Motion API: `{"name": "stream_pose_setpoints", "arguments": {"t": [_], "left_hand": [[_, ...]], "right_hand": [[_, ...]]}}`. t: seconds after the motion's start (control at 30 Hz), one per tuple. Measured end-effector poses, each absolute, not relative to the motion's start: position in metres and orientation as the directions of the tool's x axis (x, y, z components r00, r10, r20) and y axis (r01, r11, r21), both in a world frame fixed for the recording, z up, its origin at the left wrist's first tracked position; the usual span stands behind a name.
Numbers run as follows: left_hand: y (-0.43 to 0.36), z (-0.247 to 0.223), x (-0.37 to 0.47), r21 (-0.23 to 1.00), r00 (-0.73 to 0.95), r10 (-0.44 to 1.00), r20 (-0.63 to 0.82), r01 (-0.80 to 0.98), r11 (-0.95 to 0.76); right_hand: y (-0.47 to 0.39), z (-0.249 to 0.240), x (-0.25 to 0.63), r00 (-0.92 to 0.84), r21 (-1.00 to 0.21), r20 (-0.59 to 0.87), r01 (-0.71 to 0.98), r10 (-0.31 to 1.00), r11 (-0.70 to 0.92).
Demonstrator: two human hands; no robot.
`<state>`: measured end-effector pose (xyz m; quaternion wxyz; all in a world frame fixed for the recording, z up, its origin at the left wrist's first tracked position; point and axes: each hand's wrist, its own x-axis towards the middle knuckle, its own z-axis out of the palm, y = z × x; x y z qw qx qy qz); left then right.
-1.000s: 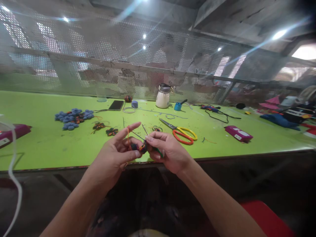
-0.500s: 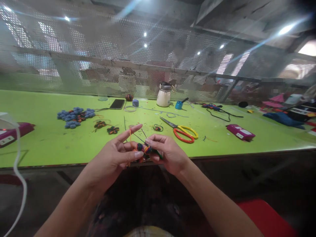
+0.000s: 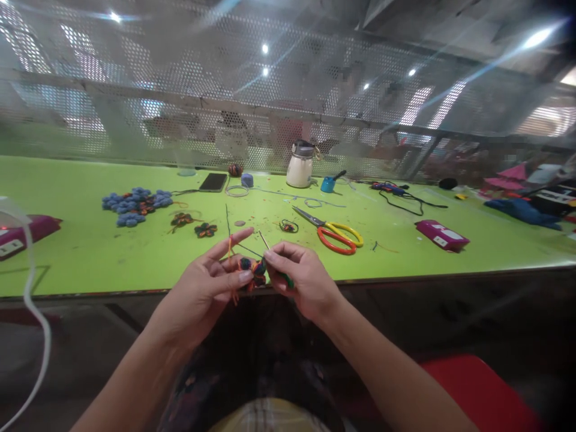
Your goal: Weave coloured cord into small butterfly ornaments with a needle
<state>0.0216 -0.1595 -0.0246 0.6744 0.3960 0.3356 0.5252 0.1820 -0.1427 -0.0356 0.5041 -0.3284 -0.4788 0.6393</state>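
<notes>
Between thumb and fingers, my left hand (image 3: 204, 285) pinches a small multicoloured crochet flower (image 3: 258, 271) in dark blue, orange and green yarn. An orange strand loops over its raised index finger. My right hand (image 3: 301, 279) grips a crochet hook (image 3: 264, 240), its metal tip pointing up and its green handle partly hidden in the palm. A dark strand runs from the index finger towards the hook. Beyond the hands lie two finished-looking dark flowers (image 3: 206, 230) and a cluster of blue crochet flowers (image 3: 135, 205). Scissors (image 3: 335, 235) with red and yellow handles lie open behind my right hand.
On the green table (image 3: 81, 258) are a phone (image 3: 213, 182), a yarn ball (image 3: 247, 180), a white flask (image 3: 300, 168), a blue pot (image 3: 328, 185) and purple power strips (image 3: 442, 234). A white cable (image 3: 33, 300) hangs at left. Behind stands a perforated metal screen (image 3: 189, 102).
The right hand and hook have drawn slightly away from the left hand, so more of the flower shows. My left index finger sits slightly lower relative to the hook; the view has shifted a little.
</notes>
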Motion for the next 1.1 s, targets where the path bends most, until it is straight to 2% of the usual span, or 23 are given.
{"name": "stream_pose_setpoints", "arguments": {"t": [0.13, 0.4, 0.57, 0.83, 1.1], "left_hand": [[-0.157, -0.022, 0.019, 0.898, 0.138, 0.990, -0.043, -0.429, 0.099], [-0.161, -0.019, 0.020, 0.817, 0.251, 0.966, -0.070, -0.541, 0.199], [-0.160, -0.019, 0.021, 0.814, 0.256, 0.965, -0.053, -0.549, 0.190], [-0.159, -0.019, 0.021, 0.930, 0.106, 0.993, 0.060, -0.368, -0.017], [-0.160, -0.013, 0.022, 0.977, 0.253, 0.963, 0.089, -0.212, -0.034]], "right_hand": [[-0.141, -0.030, 0.189, -0.381, -0.927, 0.042, -0.360, 0.924, -0.107], [-0.138, -0.022, 0.188, -0.449, -0.917, 0.066, -0.379, 0.891, -0.123], [-0.135, -0.020, 0.190, -0.422, -0.915, 0.092, -0.392, 0.902, -0.091], [-0.134, -0.029, 0.198, -0.384, -0.969, 0.144, -0.241, 0.912, 0.052], [-0.134, -0.024, 0.209, -0.480, -0.982, 0.182, -0.039, 0.858, 0.186]]}}
